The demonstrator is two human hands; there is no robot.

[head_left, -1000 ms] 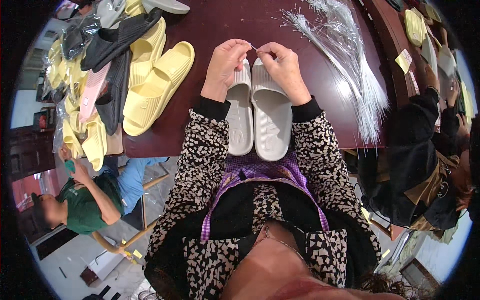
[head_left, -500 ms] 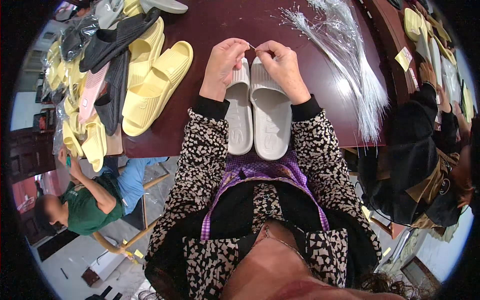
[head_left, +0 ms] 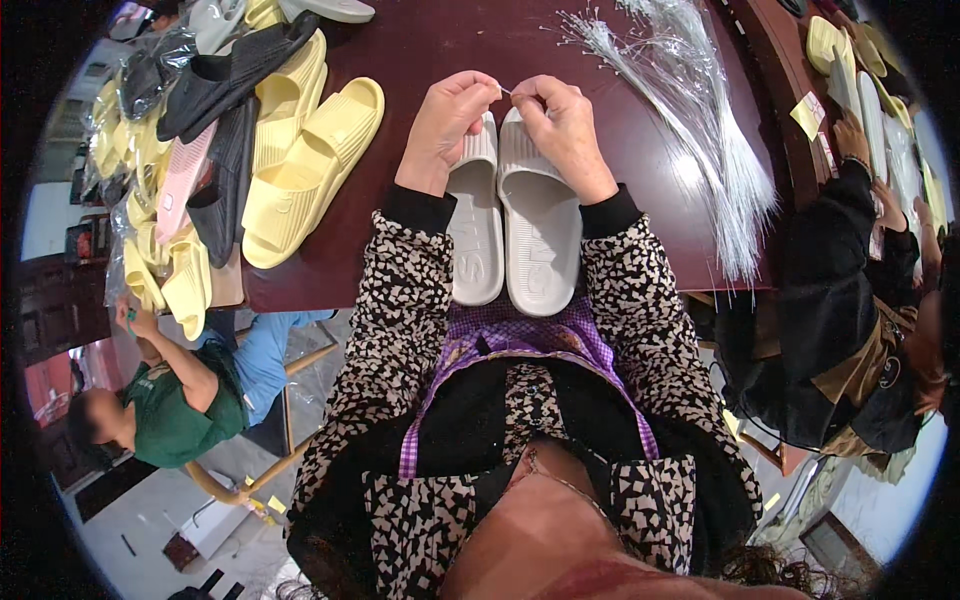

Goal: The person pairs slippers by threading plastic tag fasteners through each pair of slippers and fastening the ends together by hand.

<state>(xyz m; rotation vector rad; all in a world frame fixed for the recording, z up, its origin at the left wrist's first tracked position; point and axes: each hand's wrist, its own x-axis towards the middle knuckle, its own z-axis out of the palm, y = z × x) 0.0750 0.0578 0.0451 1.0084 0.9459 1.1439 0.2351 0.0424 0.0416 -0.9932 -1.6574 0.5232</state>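
Note:
A pair of light grey slide slippers lies side by side at the table's front edge: the left slipper (head_left: 475, 245) and the right slipper (head_left: 543, 245), heels toward me. Over their toe ends, my left hand (head_left: 445, 130) and my right hand (head_left: 563, 135) pinch with thumb and forefinger, fingertips nearly meeting. A short bit of a thin pale plastic tie (head_left: 507, 91) shows between the two pinches; the fingers hide the rest. Each wrist hangs beside the slippers' straps, and whether the tie passes through them I cannot tell.
On the dark red table (head_left: 440, 40), a bundle of white plastic ties (head_left: 700, 130) lies to the right. Yellow slippers (head_left: 315, 170), black slippers (head_left: 235, 80) and a pink one (head_left: 183, 180) pile up at left. People sit at both sides.
Both slippers and my hands appear slightly higher in the picture and a touch to the left. The pinch on the tie stays much the same.

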